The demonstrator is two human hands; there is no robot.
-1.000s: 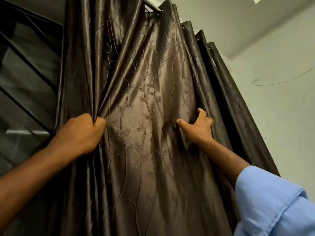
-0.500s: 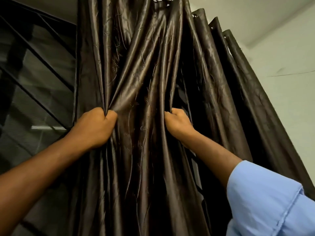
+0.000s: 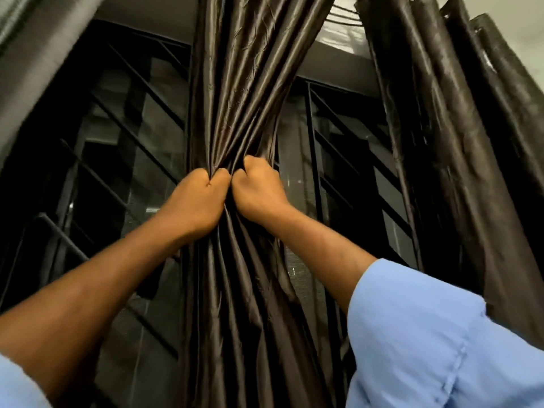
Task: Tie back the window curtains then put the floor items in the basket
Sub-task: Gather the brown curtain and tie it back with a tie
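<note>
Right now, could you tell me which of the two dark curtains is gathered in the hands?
The middle curtain: left hand and right hand grip it bunched. The right-side curtain hangs loose, untouched.

No writing could be read anywhere in the view — no label, brand, number or sign.
</note>
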